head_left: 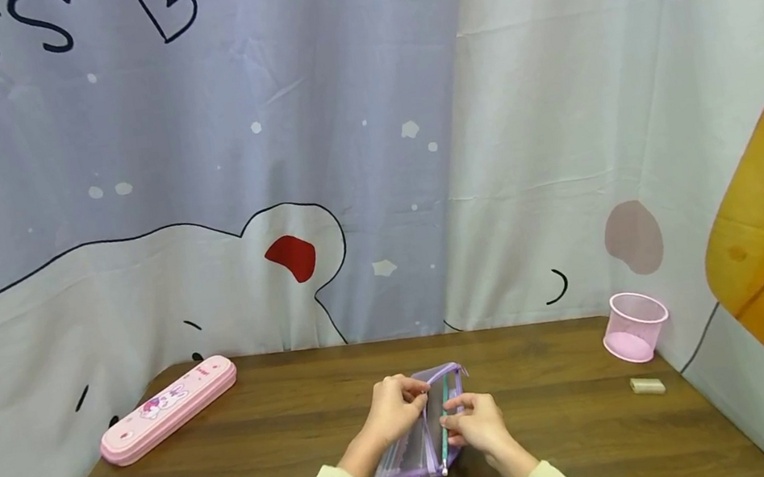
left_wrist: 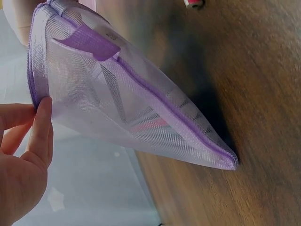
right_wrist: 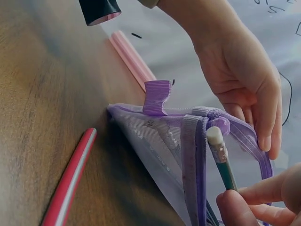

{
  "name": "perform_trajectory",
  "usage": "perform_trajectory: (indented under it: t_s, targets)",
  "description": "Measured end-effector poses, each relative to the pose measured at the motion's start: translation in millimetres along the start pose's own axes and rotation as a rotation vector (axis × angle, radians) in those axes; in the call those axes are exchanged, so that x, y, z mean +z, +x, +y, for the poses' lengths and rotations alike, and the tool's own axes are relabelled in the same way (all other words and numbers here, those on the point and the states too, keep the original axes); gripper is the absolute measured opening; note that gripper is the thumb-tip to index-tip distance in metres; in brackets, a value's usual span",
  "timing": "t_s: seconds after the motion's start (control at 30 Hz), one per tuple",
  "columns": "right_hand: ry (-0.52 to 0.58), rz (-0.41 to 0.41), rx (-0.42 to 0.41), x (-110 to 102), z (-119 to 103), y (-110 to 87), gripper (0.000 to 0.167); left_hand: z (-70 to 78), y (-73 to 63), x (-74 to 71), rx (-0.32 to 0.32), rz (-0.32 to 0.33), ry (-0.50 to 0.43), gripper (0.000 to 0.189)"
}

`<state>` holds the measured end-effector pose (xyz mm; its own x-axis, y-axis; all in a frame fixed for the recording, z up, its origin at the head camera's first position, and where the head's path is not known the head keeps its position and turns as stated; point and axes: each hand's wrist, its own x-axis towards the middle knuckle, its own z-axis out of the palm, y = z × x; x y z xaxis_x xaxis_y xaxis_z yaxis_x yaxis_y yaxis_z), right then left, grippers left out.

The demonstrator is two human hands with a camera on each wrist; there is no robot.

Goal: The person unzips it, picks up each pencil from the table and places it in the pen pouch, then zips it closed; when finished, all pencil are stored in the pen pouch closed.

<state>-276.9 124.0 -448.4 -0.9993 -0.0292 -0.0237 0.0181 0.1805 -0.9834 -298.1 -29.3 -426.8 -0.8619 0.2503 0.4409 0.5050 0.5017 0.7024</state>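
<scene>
A see-through mesh pencil pouch [head_left: 413, 438] with purple zip edging stands on the table, its top unzipped. My left hand [head_left: 393, 410] pinches one edge of the opening; in the left wrist view its fingertips [left_wrist: 44, 106] grip the purple trim. Between the thumb and fingers of my right hand [head_left: 477, 422] is a green pencil [right_wrist: 225, 172] with a white eraser end, held at the pouch's mouth. Other slim items show blurred through the mesh. A red-and-white striped pencil [right_wrist: 70, 176] lies on the table beside the pouch.
A pink pencil case [head_left: 170, 411] lies at the table's left. On the right stand a pink see-through cup [head_left: 635, 327] and, in front of it, a small pale eraser [head_left: 648, 386]. A printed curtain [head_left: 370, 150] hangs behind the wooden table [head_left: 271, 441].
</scene>
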Motion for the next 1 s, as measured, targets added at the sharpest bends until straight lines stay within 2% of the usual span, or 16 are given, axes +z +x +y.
perform_trajectory:
  t_s: [0.33, 0.57, 0.7, 0.83, 0.9, 1.0]
  targets:
    - [-0.002, 0.005, 0.012, 5.2, 6.0, 3.8, 0.033, 3.6, 0.5, 3.1, 0.005, 0.006, -0.010, 0.013]
    - [-0.024, -0.070, -0.035, 6.0, 5.4, -0.8, 0.027, 2.6, -0.9, 1.8, -0.006, 0.001, -0.002, 0.013]
    - [-0.052, -0.095, -0.095, 2.1, 0.5, -5.8, 0.026, 2.3, -1.9, 0.0, -0.003, -0.007, -0.013, 0.013]
    - [-0.118, -0.180, -0.178, -6.5, -3.9, -14.0, 0.025, 2.3, -1.8, -1.1, -0.007, -0.011, -0.030, 0.014]
    - [-0.179, -0.259, -0.225, -12.6, -5.0, -20.6, 0.024, 2.1, -1.5, -1.6, -0.014, -0.009, -0.029, 0.014]
    - [-0.341, -0.403, -0.327, -23.4, -2.8, -33.3, 0.021, 1.0, -1.1, -1.8, -0.024, -0.008, -0.024, 0.014]
